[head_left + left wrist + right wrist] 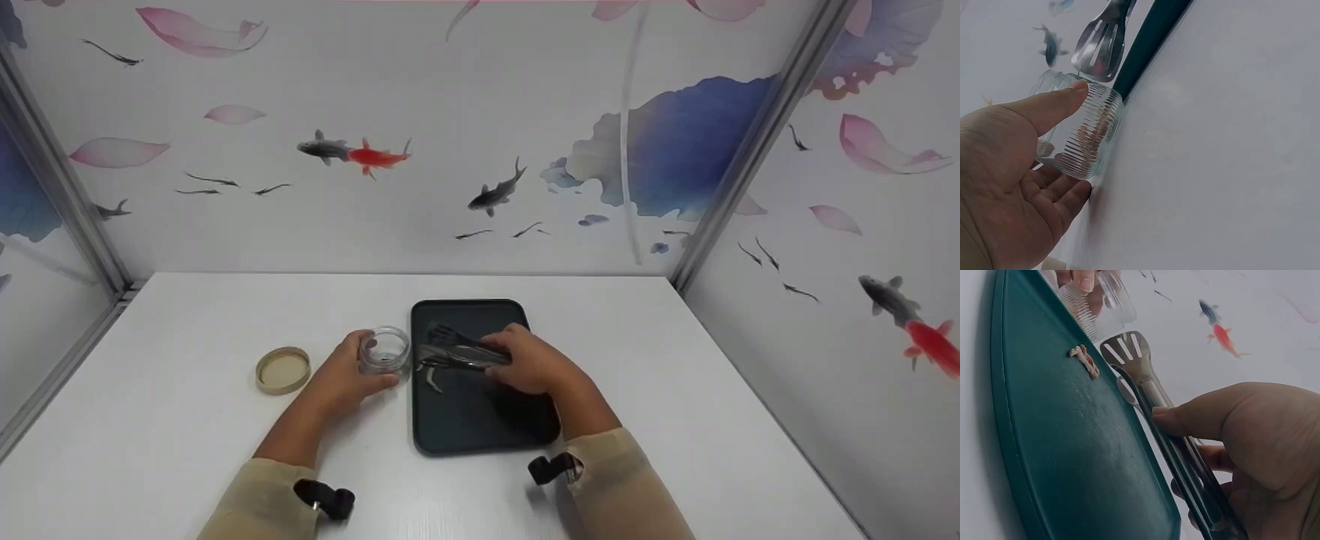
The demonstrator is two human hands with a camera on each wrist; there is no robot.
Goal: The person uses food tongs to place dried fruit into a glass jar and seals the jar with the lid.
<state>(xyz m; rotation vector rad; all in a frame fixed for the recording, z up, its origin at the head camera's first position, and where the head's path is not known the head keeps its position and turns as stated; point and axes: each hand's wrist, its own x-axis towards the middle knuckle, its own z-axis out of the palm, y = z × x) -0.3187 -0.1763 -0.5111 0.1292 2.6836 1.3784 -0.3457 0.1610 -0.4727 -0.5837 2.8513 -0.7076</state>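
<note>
My left hand (pixel 343 381) holds a clear ribbed glass jar (pixel 385 351) at the tray's left edge, thumb on one side and fingers on the other. Its mouth is uncovered, and brownish bits (pixel 1090 136) show through the glass in the left wrist view. With my right hand (pixel 534 364) I grip metal tongs (pixel 461 354) over the dark green tray (pixel 469 424). Their slotted end (pixel 1129 354) points toward the jar. Below that end a pale brown, twisted dried strip (pixel 1085 361) lies on the tray; I see nothing pinched between the tong ends.
A round tan lid (pixel 283 370) lies on the white table (pixel 172 420) left of the jar. Panels printed with fish and petals (pixel 450 90) enclose the back and sides. Each sleeve carries a black wrist device (pixel 324 499).
</note>
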